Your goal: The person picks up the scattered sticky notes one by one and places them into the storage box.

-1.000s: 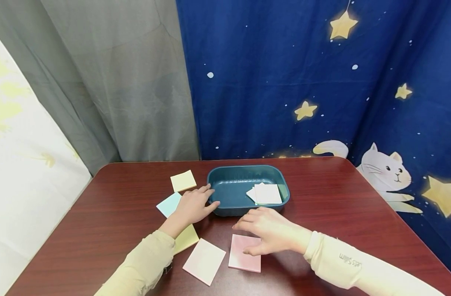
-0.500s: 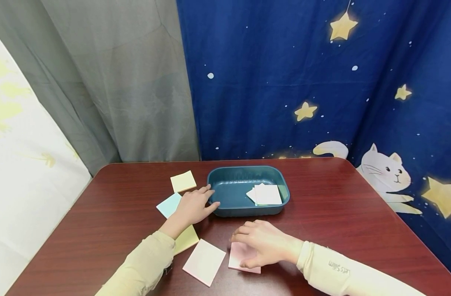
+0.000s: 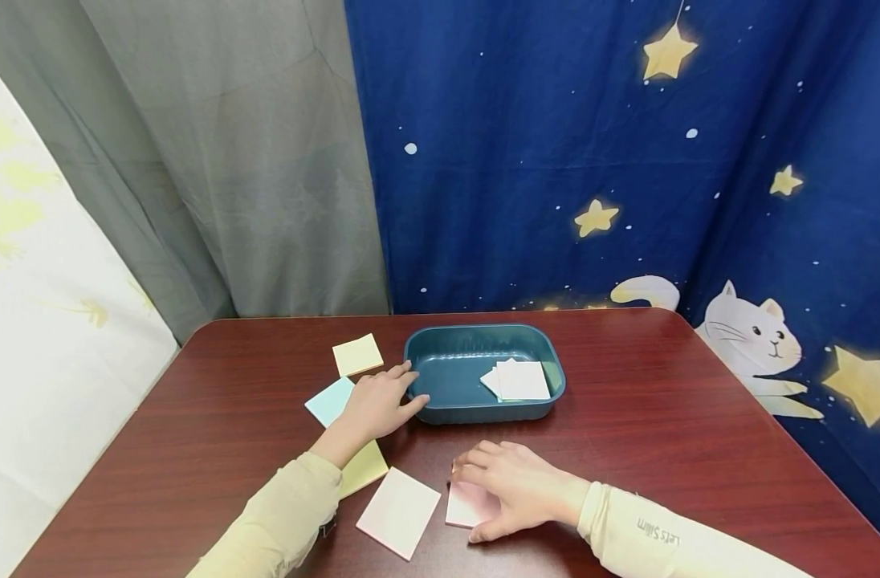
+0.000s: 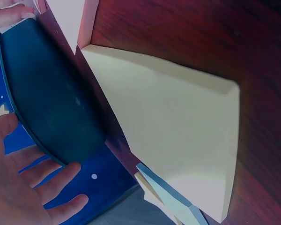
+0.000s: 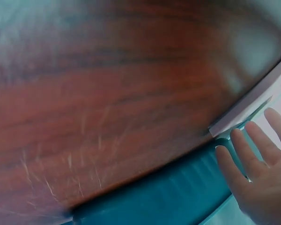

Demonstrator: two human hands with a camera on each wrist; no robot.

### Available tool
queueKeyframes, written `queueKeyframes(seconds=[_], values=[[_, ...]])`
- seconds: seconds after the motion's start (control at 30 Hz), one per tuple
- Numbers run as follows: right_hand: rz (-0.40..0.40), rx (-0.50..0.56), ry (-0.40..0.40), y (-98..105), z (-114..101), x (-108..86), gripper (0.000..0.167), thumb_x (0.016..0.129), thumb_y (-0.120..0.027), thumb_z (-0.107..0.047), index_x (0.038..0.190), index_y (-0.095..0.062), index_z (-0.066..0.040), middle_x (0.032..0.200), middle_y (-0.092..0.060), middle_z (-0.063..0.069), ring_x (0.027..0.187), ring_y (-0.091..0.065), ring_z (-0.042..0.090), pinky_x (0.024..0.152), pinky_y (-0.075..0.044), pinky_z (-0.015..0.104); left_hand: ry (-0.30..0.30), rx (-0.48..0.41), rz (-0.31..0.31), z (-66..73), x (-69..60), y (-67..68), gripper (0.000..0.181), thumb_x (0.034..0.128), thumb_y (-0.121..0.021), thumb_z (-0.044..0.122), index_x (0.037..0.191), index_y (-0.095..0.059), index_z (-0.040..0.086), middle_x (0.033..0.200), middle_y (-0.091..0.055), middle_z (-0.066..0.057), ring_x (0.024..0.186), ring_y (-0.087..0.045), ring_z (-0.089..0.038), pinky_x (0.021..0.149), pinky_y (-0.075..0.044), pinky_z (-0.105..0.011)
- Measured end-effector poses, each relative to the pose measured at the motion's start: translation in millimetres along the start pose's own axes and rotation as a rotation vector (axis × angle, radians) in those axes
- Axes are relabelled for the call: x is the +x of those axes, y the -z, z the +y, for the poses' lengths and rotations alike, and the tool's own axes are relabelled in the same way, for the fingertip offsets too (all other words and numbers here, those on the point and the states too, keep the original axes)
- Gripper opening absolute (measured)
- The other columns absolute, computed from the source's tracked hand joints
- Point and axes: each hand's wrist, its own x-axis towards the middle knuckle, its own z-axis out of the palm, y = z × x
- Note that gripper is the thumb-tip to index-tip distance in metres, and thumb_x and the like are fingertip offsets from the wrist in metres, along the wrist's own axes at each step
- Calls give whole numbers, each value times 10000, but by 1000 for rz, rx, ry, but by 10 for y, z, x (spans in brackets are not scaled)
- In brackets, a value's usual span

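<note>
My left hand (image 3: 378, 401) rests at the left end of a dark teal tray (image 3: 454, 413), fingers lightly bent and touching its rim. In the left wrist view, that hand (image 4: 37, 183) is beside the tray (image 4: 47, 98). Nearer the person, my right hand (image 3: 515, 486) spans a pink sticky note pad (image 3: 469, 507), fingers at the far edge and thumb beyond the near edge; the palm hides the pad's right part. The right wrist view shows this hand (image 5: 262, 168) with extended, spread fingers. White square pads (image 3: 523, 379) overlap inside the tray's right end.
A pale pink pad (image 3: 399, 514) lies left of the right hand. Partly beneath the left forearm are a yellow pad (image 3: 364, 467) and a light blue pad (image 3: 330, 399). A cream pad (image 3: 358, 354) sits farther back. Curtains hang behind the brown table (image 3: 628, 377).
My right hand has moved toward the person, away from the tray's front, and lowered over the pink pad. The left hand and the tray have stayed put.
</note>
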Motion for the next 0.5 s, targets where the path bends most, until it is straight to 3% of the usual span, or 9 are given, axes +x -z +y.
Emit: queueKeyframes(seconds=[0.5], values=[[-24, 10, -32, -75, -27, -49, 658, 716, -538, -640, 1180, -532, -173, 1193, -486, -15, 1060, -438, 128, 786, -420, 334, -4, 11, 0, -4, -2, -6, 512, 840, -522, 450, 1164, -581, 58, 1253, -478, -123, 961, -561, -275, 758, -433, -434]])
